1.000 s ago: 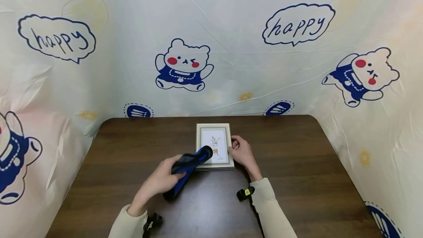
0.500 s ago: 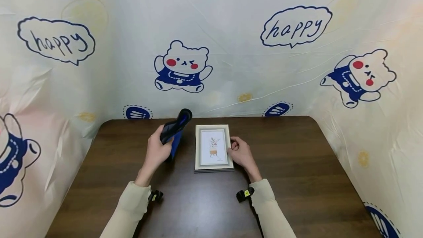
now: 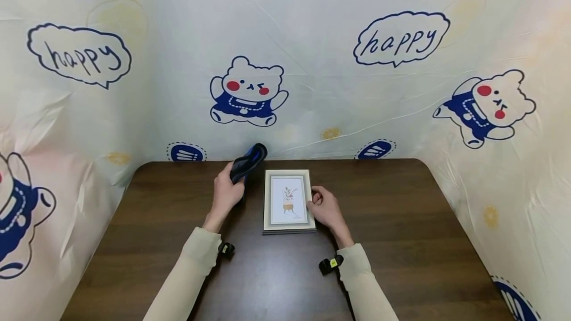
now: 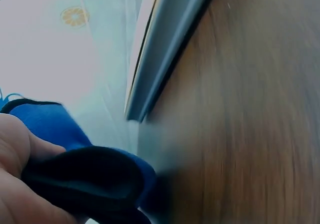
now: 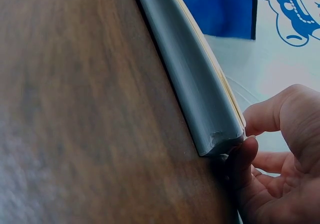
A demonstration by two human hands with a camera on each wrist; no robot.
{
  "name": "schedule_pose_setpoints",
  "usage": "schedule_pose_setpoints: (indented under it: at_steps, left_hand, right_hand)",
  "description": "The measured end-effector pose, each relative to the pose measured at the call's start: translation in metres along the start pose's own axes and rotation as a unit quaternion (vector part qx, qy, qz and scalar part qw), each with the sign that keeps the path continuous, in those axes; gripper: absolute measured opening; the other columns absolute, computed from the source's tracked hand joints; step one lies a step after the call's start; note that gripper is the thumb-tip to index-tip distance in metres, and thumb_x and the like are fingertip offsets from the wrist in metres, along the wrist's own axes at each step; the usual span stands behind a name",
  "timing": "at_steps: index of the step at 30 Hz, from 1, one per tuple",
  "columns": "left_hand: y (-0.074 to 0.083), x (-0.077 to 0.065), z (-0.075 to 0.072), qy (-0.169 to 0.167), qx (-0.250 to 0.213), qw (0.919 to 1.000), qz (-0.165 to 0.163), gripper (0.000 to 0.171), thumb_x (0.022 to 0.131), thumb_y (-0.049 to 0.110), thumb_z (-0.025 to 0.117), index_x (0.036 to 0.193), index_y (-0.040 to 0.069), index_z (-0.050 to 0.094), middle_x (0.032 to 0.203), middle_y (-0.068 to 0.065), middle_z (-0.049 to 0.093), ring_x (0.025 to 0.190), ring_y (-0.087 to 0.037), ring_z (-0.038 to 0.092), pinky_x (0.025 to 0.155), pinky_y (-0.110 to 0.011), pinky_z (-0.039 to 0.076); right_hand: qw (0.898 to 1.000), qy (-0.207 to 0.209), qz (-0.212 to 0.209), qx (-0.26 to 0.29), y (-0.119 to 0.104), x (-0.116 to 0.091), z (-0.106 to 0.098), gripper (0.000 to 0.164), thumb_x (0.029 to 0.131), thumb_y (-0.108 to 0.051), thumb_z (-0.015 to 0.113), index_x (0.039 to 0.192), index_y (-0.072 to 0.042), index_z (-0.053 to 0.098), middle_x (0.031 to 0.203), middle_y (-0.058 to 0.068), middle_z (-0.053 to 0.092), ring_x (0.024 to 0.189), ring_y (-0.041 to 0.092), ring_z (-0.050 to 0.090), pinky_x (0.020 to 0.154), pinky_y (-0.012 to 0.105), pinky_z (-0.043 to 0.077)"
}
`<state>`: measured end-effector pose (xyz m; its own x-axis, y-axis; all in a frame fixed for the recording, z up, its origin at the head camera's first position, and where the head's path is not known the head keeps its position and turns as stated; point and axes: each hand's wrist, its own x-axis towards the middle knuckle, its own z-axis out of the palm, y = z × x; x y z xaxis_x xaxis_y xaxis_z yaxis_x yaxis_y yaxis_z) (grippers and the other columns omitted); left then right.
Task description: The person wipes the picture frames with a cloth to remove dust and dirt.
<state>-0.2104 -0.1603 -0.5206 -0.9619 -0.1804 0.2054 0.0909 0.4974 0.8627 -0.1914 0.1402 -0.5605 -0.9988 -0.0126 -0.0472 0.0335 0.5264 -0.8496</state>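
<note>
A picture frame (image 3: 267,202) with a pale border and a potted-plant print lies face up on the table. My left hand (image 3: 228,189) grips a folded blue cloth with black edging (image 3: 248,164), just left of the frame's upper part. In the left wrist view the cloth (image 4: 55,126) bulges out between thumb and fingers, beside the frame's grey side (image 4: 165,44). My right hand (image 3: 327,208) pinches the frame's right edge; in the right wrist view its thumb and a finger (image 5: 265,116) meet at a corner. The cloth's blue face (image 5: 222,14) shows beyond the frame there.
The dark wood table (image 3: 388,261) has rounded far corners. A pale printed curtain (image 3: 312,98) hangs close behind its far edge and along both sides. Small black wrist cameras (image 3: 331,264) sit at both cuffs.
My left hand has carried the cloth off the picture, left and away toward the far edge, then slightly back right. The right hand stays at the frame's edge.
</note>
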Motion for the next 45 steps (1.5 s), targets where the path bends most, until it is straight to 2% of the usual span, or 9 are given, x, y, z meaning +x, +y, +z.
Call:
schedule_pose_setpoints:
  at_steps: [3,6,8,10,15,20,28,33,45]
  left_hand:
    - [-0.001,0.0,0.009,-0.054,0.008,0.9983,-0.021,0.046,0.097,0.004,0.064,0.143,0.006,0.062,0.132,-0.027,0.068,0.111,-0.042,0.063,0.097,-0.054,0.049]
    - [-0.002,-0.001,0.018,-0.121,0.02,0.9915,-0.044,0.058,0.098,0.002,0.059,0.156,0.005,0.051,0.145,-0.027,0.061,0.124,-0.041,0.06,0.102,-0.053,0.048]
    - [-0.002,-0.002,0.022,-0.154,0.02,0.9864,-0.055,0.066,0.098,-0.001,0.056,0.162,0.005,0.042,0.15,-0.027,0.057,0.125,-0.04,0.058,0.101,-0.052,0.048]
    - [-0.001,-0.002,0.026,-0.17,0.019,0.9835,-0.06,0.068,0.097,-0.003,0.053,0.163,0.005,0.04,0.152,-0.025,0.056,0.124,-0.039,0.058,0.101,-0.051,0.047]
    - [0.002,-0.003,0.032,-0.178,0.045,0.9821,-0.043,0.067,0.095,-0.003,0.052,0.161,0.008,0.045,0.15,-0.022,0.059,0.124,-0.039,0.059,0.106,-0.055,0.046]
    - [0.004,-0.006,0.033,-0.188,0.072,0.979,-0.035,0.067,0.096,-0.003,0.053,0.161,0.007,0.045,0.15,-0.022,0.059,0.121,-0.039,0.059,0.105,-0.056,0.045]
    - [0.005,-0.01,0.027,-0.222,0.094,0.9693,-0.047,0.069,0.099,-0.003,0.054,0.165,0.005,0.036,0.16,-0.024,0.049,0.14,-0.043,0.052,0.114,-0.06,0.044]
    - [0.007,-0.016,0.023,-0.226,0.103,0.9676,-0.046,0.069,0.098,-0.003,0.054,0.164,0.005,0.038,0.162,-0.024,0.047,0.146,-0.045,0.047,0.117,-0.062,0.042]
    - [0.012,-0.035,0.016,-0.229,0.128,0.9646,-0.03,0.068,0.095,-0.006,0.059,0.16,0.006,0.045,0.153,-0.023,0.057,0.14,-0.046,0.054,0.113,-0.062,0.045]
  right_hand:
    - [1.0,-0.001,-0.001,0.0,0.0,-0.001,0.001,0.043,0.093,-0.006,0.073,0.134,0.001,0.065,0.089,0.007,0.058,0.077,0.015,0.051,0.073,0.029,0.042]
    - [1.0,-0.004,-0.007,0.001,0.0,-0.001,0.003,0.043,0.093,-0.006,0.073,0.134,0.002,0.065,0.089,0.007,0.058,0.076,0.015,0.051,0.072,0.028,0.042]
    - [1.0,-0.006,-0.012,0.002,-0.001,-0.001,0.003,0.043,0.093,-0.006,0.073,0.135,0.003,0.065,0.089,0.008,0.059,0.076,0.015,0.051,0.071,0.027,0.041]
    - [1.0,-0.007,-0.014,0.003,-0.001,-0.001,0.003,0.043,0.093,-0.006,0.072,0.135,0.003,0.064,0.089,0.008,0.058,0.075,0.015,0.051,0.071,0.026,0.041]
    - [1.0,0.002,-0.014,0.001,-0.002,-0.002,0.001,0.043,0.092,-0.005,0.071,0.133,0.003,0.065,0.088,0.008,0.058,0.075,0.015,0.051,0.07,0.027,0.041]
    - [1.0,0.005,-0.019,-0.003,-0.001,-0.002,0.0,0.042,0.091,-0.004,0.071,0.132,0.002,0.066,0.088,0.008,0.059,0.076,0.014,0.051,0.069,0.025,0.041]
    - [1.0,0.003,-0.019,0.003,-0.001,-0.002,0.0,0.041,0.092,-0.004,0.071,0.132,0.002,0.066,0.088,0.01,0.059,0.075,0.015,0.051,0.069,0.025,0.041]
    - [1.0,0.0,-0.013,0.003,-0.001,-0.002,0.0,0.042,0.092,-0.004,0.071,0.134,0.001,0.066,0.088,0.008,0.059,0.076,0.015,0.052,0.07,0.026,0.041]
    - [1.0,-0.001,-0.004,-0.008,-0.002,-0.001,0.001,0.044,0.093,-0.007,0.07,0.136,0.001,0.064,0.09,0.008,0.059,0.076,0.016,0.053,0.07,0.027,0.042]
